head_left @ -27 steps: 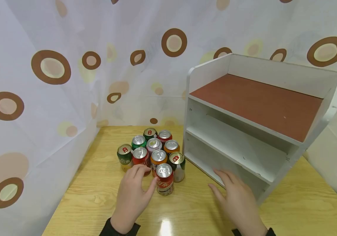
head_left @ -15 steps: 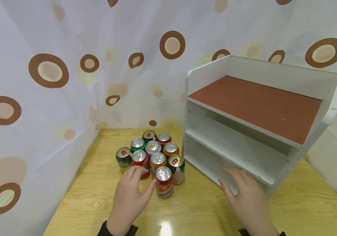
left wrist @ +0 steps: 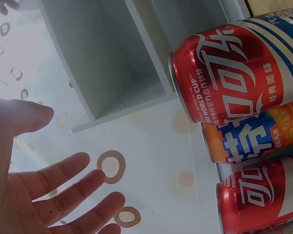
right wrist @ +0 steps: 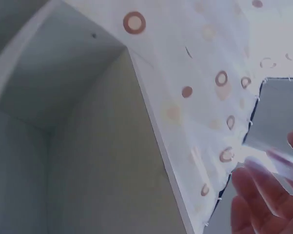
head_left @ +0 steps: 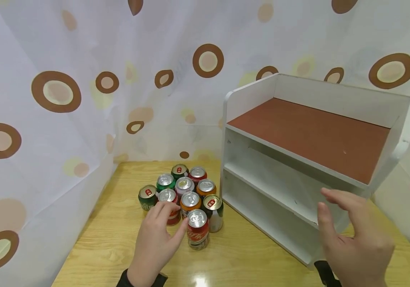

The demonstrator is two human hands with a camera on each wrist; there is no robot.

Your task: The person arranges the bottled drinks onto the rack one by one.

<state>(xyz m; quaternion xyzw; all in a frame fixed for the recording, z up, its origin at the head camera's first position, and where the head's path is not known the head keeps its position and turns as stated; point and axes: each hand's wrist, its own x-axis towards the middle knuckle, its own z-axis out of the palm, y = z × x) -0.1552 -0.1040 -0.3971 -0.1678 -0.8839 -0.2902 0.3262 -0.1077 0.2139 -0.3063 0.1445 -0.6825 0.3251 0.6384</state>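
Left hand (head_left: 154, 243) open beside "FIFA WORLD CUP" cola can (head_left: 198, 229); right hand (head_left: 357, 243) open

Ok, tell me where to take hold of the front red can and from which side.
Probably round the mid-body of the front red can, coming from its near left, where the left hand is. It stands upright, and other cans crowd behind it, so only the front sides are free.

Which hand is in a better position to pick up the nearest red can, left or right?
Left. The left hand is open right beside the front red can, with its fingers almost at the can. The right hand is raised in front of the white shelf, far from the cans.
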